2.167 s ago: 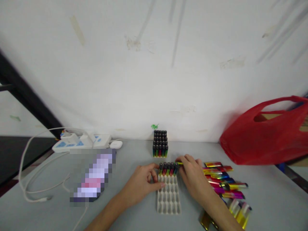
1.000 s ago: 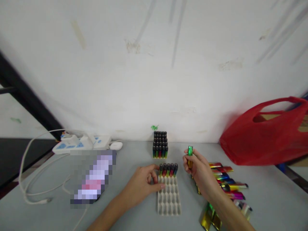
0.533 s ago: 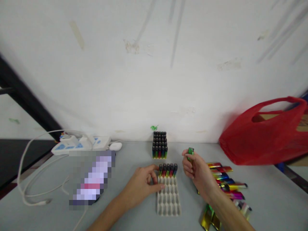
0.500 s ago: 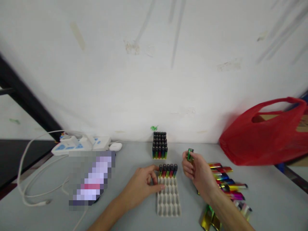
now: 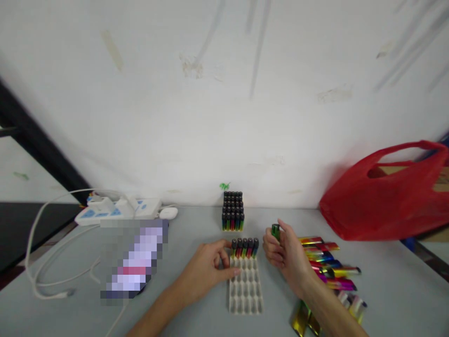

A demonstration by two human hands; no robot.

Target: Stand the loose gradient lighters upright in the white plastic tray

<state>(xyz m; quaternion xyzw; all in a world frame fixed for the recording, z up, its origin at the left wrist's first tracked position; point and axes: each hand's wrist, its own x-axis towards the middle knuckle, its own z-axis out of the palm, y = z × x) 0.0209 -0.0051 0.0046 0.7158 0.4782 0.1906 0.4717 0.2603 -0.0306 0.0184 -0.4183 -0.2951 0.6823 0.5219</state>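
Under left hand (image 5: 206,267), fingers spread wide: tray (image 5: 246,299), best steadied lightly. In right hand (image 5: 286,252), closely gripped: green lighter (image 5: 275,231), best held upright, clear of standing lighters (image 5: 245,248).

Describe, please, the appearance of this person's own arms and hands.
The left hand and right hand wear no gloves. The left forearm and right forearm are without sleeves. I see no watch or bracelet; some fingers are hidden, so rings are uncertain.
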